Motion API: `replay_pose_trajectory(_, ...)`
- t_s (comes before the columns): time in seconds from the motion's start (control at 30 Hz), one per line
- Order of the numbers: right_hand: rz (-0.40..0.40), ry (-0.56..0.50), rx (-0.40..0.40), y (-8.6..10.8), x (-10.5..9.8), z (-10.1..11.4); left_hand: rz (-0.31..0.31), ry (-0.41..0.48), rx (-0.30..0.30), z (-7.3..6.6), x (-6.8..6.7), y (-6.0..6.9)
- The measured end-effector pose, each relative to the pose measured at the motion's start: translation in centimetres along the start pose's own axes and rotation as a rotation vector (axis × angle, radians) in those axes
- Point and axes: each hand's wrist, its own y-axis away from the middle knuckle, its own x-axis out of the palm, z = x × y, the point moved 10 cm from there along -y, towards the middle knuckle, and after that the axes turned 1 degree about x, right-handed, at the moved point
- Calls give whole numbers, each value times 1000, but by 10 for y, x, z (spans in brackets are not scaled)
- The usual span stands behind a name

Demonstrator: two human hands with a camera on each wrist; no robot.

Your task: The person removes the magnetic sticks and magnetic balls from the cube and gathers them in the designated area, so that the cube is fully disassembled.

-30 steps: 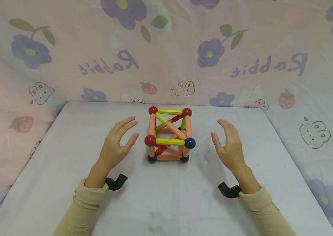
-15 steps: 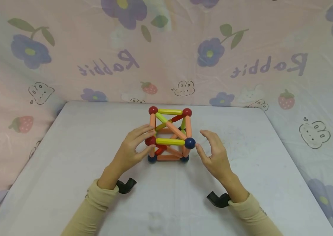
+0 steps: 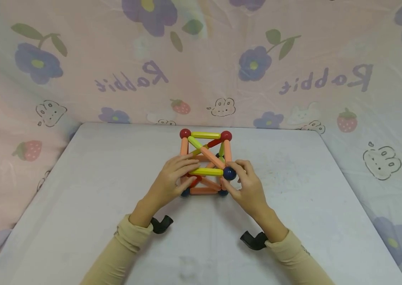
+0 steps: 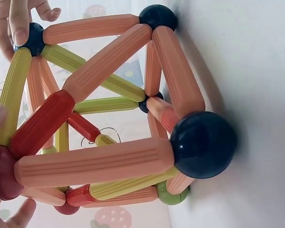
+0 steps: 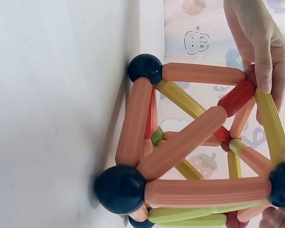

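Observation:
A cube-shaped frame of coloured rods and balls stands on the white table, a yellow rod [image 3: 206, 171] along its upper near edge. My left hand [image 3: 170, 178] grips its upper near left corner, thumb in front and fingers behind, mostly covering the red ball [image 4: 2, 172]. At the upper near right corner, my right hand [image 3: 248, 190] pinches the dark blue ball [image 3: 229, 173] between thumb and fingers. Lower dark blue balls [image 4: 204, 145] [image 5: 120, 189] rest on the table in both wrist views. Diagonal rods, such as the salmon and red one [image 5: 183, 142], cross the sides.
The white table [image 3: 79, 206] spreads around the frame. Behind it hangs a pink curtain [image 3: 201, 63] with flowers, rabbits and strawberries. Black curved pieces [image 3: 162, 225] [image 3: 253, 240] stick out at both wrists, by the beige sleeves.
Both hands have moved inward from either side of the frame and now hold its upper near corners. The frame has hardly moved.

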Motion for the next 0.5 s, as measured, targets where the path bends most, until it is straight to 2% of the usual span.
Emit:
replay_pose_trajectory(0.3, 7, 10, -19, -3, 4, 1, -15, 46, -38, 4, 1, 1)
replay_pose_trajectory(0.5, -3, -48, -22, -3, 4, -1, -29, 53, -42, 4, 3, 1)
